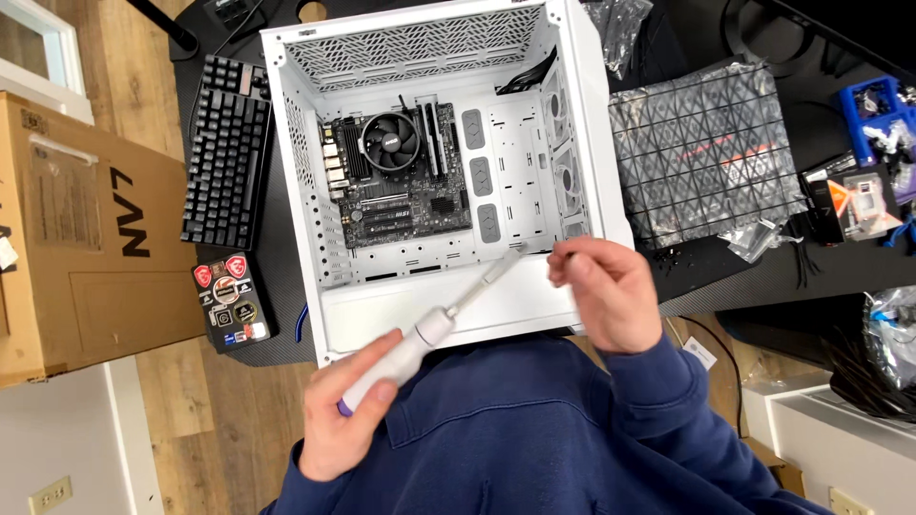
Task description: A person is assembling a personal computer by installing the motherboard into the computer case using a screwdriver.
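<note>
A single head-worn camera looks almost straight down from above the person's chest onto a white computer case (434, 172) lying open on a dark desk (716, 277). The case fills the middle of the view, fairly near. Left of it the view takes in a keyboard (227, 153) and a cardboard box (86, 229).

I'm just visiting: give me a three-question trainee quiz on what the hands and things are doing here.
1. True or false: the left hand holds a white electric screwdriver.
2. What does the right hand pinch: A) a small dark item, too small to identify, B) a keyboard key, C) a cable?
3. Which side of the white computer case in the picture is the black keyboard on?

Key: 1 true; 2 A; 3 left.
</note>
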